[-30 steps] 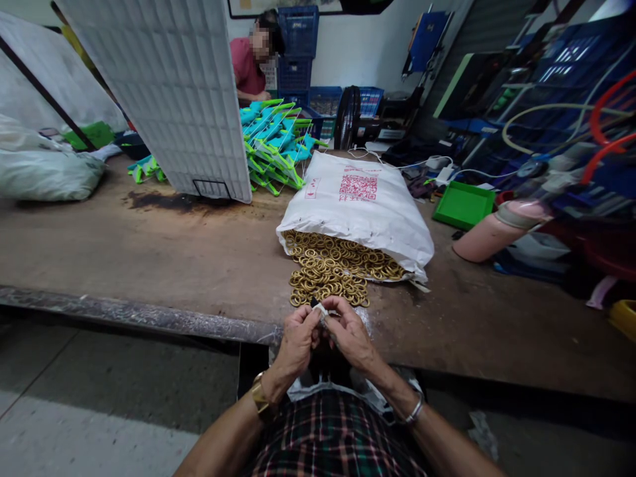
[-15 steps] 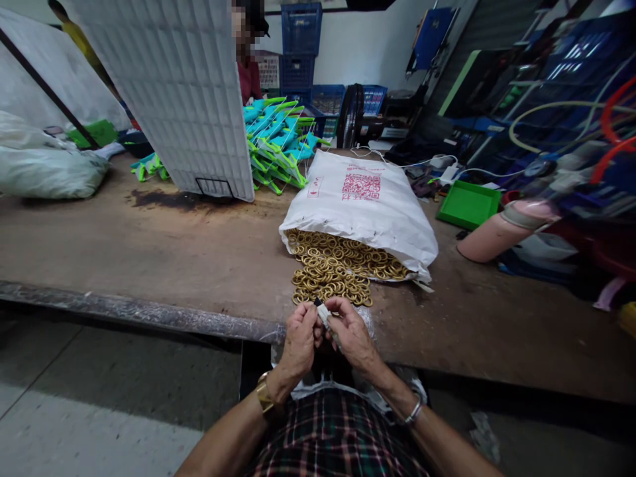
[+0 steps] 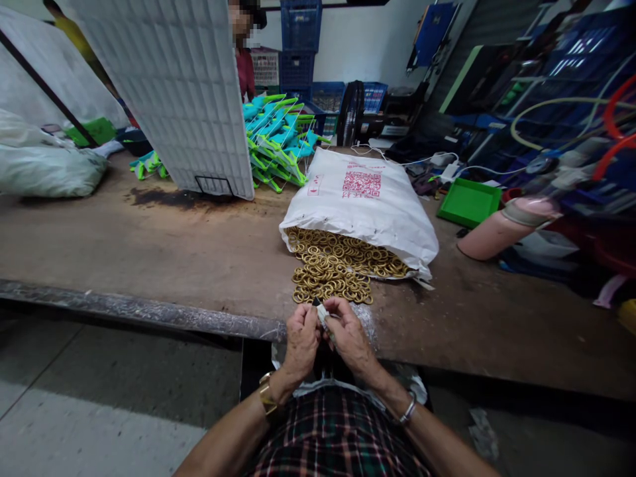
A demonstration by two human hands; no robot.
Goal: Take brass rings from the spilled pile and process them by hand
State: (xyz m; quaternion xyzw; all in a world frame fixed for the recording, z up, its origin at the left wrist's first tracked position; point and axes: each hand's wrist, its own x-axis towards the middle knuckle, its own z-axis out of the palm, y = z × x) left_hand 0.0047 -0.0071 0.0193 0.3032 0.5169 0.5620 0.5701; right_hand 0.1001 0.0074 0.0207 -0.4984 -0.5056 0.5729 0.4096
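Observation:
At the table's front edge, my left hand [image 3: 301,339] and my right hand [image 3: 352,336] meet, both with closed fingers. Between them is a small whitish piece with a black end [image 3: 322,313], gripped by my right thumb and fingers. My left fingers are pinched beside its black end; whatever they hold is hidden. Just beyond my hands lies a pile of brass-coloured rings [image 3: 330,279]. It spills from the open mouth of a white sack [image 3: 318,205] with red print, which lies on its side full of the same rings.
The brown table [image 3: 199,255] carries an upright white ribbed panel [image 3: 183,99] and turquoise-green plastic parts [image 3: 283,142]. A green tray [image 3: 470,203] and a pink bottle [image 3: 489,232] stand right. A plastic bag [image 3: 50,172] lies left. A person [image 3: 247,73] is behind the panel.
My hands stay together at almost the same spot, with only slight finger movement around the whitish piece. The rings and sack have not moved.

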